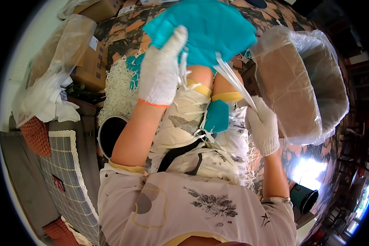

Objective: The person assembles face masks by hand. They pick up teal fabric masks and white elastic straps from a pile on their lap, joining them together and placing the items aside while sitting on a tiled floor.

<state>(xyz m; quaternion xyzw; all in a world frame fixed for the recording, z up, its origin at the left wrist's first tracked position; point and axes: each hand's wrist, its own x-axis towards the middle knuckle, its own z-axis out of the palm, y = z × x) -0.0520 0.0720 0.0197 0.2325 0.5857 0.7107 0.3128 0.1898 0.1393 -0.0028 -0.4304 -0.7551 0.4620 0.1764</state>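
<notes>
In front of me at the top is a teal face mask (205, 28), slightly blurred. My left hand (162, 67), in a white knit glove, grips its left side with the thumb on top; the other fingers are mostly hidden. White loops dangle beside that thumb. My right hand (261, 125), gloved too, is closed around white elastic straps (231, 76) stretched taut from the mask's lower edge. A smaller-looking teal piece (217, 117) with white ties lies on my lap. Left of my legs is a heap of white straps (117, 90) with teal pieces in it.
An open cardboard box (289, 82) lined with clear plastic stands at right. Another cardboard box (92, 61) with a plastic bag is at left. A dark round bin (110, 135) stands near my left elbow, beside a sofa with a plaid cover (69, 164). A teal bin (303, 199) is at lower right.
</notes>
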